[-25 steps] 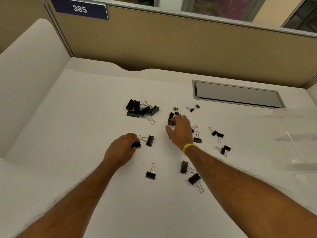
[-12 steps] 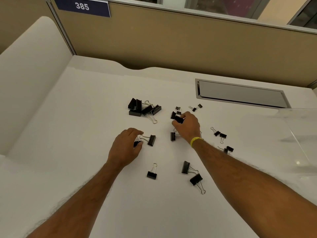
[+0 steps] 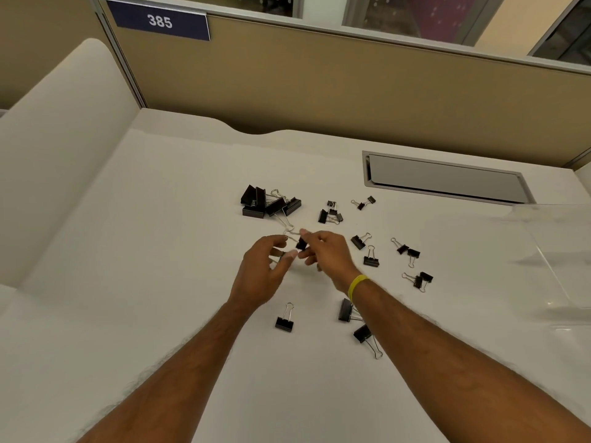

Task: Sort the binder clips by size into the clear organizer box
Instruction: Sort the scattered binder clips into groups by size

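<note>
The right hand (image 3: 323,254), with a yellow band (image 3: 356,287) at its wrist, pinches a small black binder clip (image 3: 301,243) between thumb and fingertips, above the middle of the white desk (image 3: 160,251); the left hand (image 3: 265,270) hangs just beside it, at its 9 o'clock, fingers loosely curled round something silvery, and I cannot tell whether it holds that or not.

Taking the two hands as the dial's centre: a heap of large black binder clips (image 3: 270,203) lies at 11 o'clock; a knot of small clips (image 3: 331,212) at 1 o'clock, and a further tiny pair (image 3: 363,203) beyond it; two medium clips (image 3: 371,259) at 3 o'clock, near the right hand; two small pairs (image 3: 406,249) (image 3: 419,279) farther out on that side; a lone clip (image 3: 284,321) at 6 o'clock; two more (image 3: 347,310) at 5 o'clock, partly under the right forearm.

The clear plastic organizer box (image 3: 563,238) stands at 3 o'clock, at the desk's right edge, well apart from the hands; no clip shows inside it; a grey recessed panel (image 3: 444,179) lies at 2 o'clock.
</note>
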`<state>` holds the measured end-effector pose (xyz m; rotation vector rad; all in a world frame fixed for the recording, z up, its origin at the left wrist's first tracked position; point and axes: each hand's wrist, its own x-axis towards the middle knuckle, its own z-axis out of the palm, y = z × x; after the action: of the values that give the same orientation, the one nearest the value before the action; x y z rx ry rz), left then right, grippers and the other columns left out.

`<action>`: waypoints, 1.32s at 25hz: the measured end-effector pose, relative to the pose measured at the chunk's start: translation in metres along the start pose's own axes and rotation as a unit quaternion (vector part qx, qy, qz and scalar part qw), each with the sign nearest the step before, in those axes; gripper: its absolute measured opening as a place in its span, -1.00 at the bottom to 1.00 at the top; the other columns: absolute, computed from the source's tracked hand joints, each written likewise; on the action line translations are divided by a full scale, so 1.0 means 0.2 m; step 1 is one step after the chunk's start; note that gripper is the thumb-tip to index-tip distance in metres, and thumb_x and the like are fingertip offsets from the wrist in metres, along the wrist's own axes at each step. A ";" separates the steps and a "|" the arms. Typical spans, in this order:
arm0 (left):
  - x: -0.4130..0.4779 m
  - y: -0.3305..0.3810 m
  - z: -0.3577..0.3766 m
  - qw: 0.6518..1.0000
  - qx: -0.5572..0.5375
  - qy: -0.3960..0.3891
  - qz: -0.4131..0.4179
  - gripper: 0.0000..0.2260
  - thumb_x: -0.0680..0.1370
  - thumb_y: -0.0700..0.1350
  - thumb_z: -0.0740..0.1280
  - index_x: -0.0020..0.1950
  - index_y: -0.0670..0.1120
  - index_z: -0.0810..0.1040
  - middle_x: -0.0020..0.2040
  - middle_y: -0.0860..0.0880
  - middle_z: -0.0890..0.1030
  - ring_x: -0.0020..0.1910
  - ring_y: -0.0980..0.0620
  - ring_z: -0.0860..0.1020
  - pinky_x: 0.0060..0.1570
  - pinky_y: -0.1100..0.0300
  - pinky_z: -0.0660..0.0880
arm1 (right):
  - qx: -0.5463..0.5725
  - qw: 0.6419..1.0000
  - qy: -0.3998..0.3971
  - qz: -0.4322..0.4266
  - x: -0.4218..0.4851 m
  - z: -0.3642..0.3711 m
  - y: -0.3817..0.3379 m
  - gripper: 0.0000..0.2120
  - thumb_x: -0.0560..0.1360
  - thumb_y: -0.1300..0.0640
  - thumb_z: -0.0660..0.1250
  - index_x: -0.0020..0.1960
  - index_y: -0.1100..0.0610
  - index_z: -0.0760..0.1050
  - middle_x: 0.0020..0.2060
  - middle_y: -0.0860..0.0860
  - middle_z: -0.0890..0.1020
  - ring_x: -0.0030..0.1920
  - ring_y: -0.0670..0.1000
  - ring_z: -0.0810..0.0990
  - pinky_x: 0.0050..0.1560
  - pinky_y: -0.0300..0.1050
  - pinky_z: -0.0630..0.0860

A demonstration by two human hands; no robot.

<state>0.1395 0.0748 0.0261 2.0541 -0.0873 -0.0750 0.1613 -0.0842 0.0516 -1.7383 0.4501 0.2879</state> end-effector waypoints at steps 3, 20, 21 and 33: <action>-0.02 -0.01 0.00 0.993 -0.086 0.059 -0.059 -0.83 0.62 -0.05 0.26 0.06 -0.07 0.61 -0.09 0.07 0.67 -0.12 0.15 0.63 -0.13 0.24 0.58 | -0.031 0.999 -0.037 -0.013 -0.07 0.13 0.02 -0.66 0.57 -0.05 0.29 -0.17 0.21 0.60 -0.28 0.18 0.70 -0.43 -0.01 0.56 -0.50 -0.36 0.38; 0.12 -0.12 -0.12 0.973 0.196 -0.032 -0.116 -0.80 0.58 -0.06 0.32 0.02 -0.15 0.67 -0.08 -0.11 0.69 -0.13 -0.06 0.62 -0.12 0.13 0.52 | -0.376 0.895 -0.095 -0.220 -0.06 0.10 0.30 -0.47 0.52 0.02 0.35 0.44 0.08 0.32 0.41 0.01 0.40 0.43 0.01 0.28 0.42 -0.12 0.26; 0.12 -0.12 -0.11 0.973 0.199 -0.027 -0.117 -0.80 0.57 -0.05 0.33 0.04 -0.14 0.66 -0.06 -0.11 0.69 -0.10 -0.06 0.63 -0.08 0.11 0.54 | -0.376 0.894 -0.095 -0.224 -0.06 0.09 0.31 -0.48 0.52 0.03 0.35 0.44 0.08 0.33 0.41 0.01 0.40 0.43 0.01 0.29 0.43 -0.12 0.26; 0.10 -0.12 -0.13 0.965 0.256 0.025 -0.044 -0.80 0.56 0.06 0.32 -0.05 -0.04 0.65 -0.14 0.03 0.67 -0.22 0.06 0.58 -0.22 0.20 0.43 | -0.342 0.915 0.035 -0.210 0.19 -0.12 0.20 -0.76 0.50 0.07 0.34 0.14 0.10 0.51 -0.10 -0.05 0.51 -0.01 -0.01 0.49 0.05 -0.01 0.50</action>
<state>0.1634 0.1072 0.0157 2.5751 0.0202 -0.0601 0.1755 -0.1197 0.0054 -2.4814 -0.0030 0.0676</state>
